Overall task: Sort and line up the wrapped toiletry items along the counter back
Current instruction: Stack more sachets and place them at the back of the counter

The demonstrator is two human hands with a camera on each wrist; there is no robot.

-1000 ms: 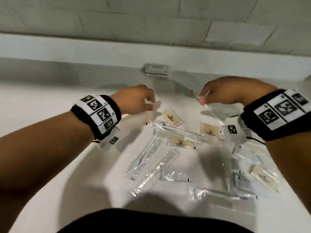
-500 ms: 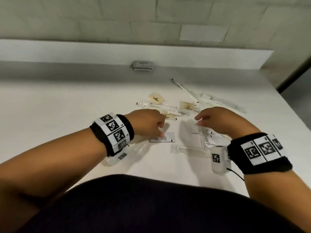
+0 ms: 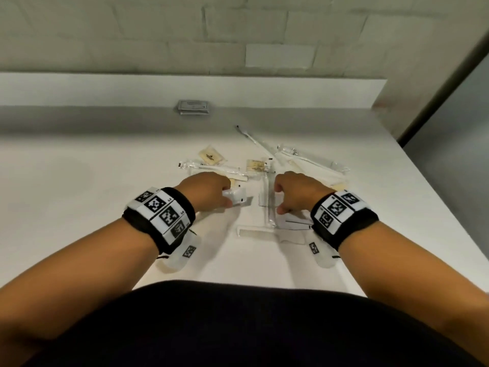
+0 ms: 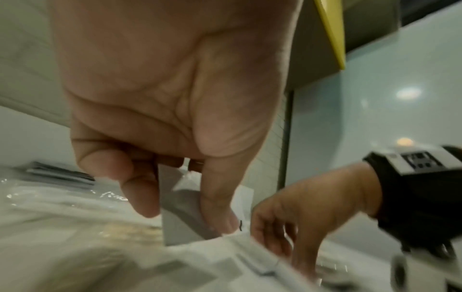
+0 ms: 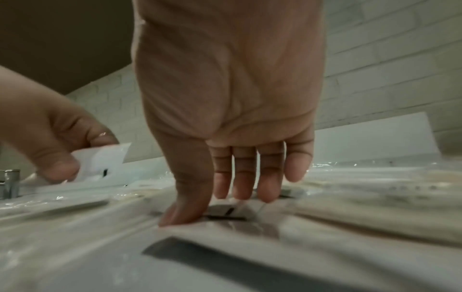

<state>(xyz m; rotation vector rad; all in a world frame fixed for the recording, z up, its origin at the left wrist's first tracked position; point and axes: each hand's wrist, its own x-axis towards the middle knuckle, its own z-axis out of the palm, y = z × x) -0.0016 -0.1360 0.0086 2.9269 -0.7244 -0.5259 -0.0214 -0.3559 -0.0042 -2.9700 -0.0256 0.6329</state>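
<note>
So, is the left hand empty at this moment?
No, the left hand pinches a small white packet between thumb and fingers, lifted off the counter.

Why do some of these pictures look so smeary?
Left wrist view: the left hand is fairly sharp, but the wrappers below smear with motion. Right wrist view: the near counter is blurred. Head view: sharper, and wide-angle bends the backsplash.
</note>
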